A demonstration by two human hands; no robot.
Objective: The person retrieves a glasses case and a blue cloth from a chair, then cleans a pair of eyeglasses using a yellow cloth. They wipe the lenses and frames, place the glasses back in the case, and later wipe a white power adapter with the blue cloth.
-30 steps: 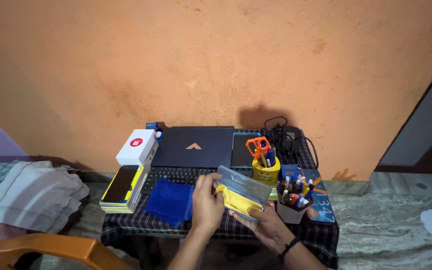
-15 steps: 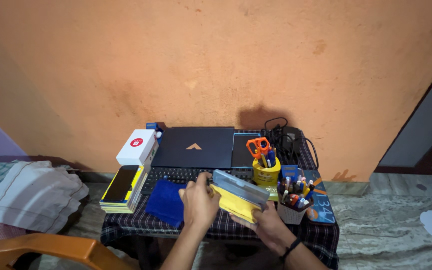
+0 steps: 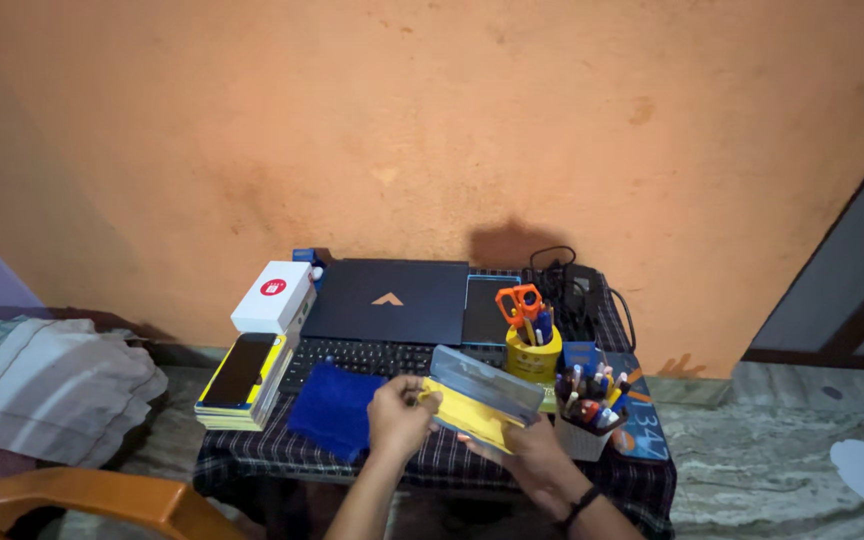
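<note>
Both hands hold a clear plastic zip pouch with a yellow cloth inside (image 3: pixel 482 396) just above the front edge of the small table draped in a dark checked cloth (image 3: pixel 452 458). The left hand (image 3: pixel 399 417) is curled shut at the pouch's left end, thumb and fingers pinching its edge; the right hand (image 3: pixel 530 452) cups the pouch from beneath at the right end, fingers folded around the lower corner, a dark band on the wrist. Compared with half a second ago the pouch lies flatter and a little lower, its clear top strip turned more toward the wall, and the left hand has slid slightly right so that it no longer overlaps the folded blue cloth (image 3: pixel 335 408), which lies just left of that hand. Behind the cloth sits the black keyboard (image 3: pixel 357 354), and behind that the closed dark laptop (image 3: pixel 389 300). On the left stands a white box with a red mark (image 3: pixel 274 296) above a black phone lying on a stack of yellow-edged books (image 3: pixel 237 372). To the right of the pouch, a yellow cup holding orange-handled scissors (image 3: pixel 531 345) and a white cup full of pens (image 3: pixel 585 405) stand close to the right hand. The whole view has shifted slightly downward since the earlier frame.
</note>
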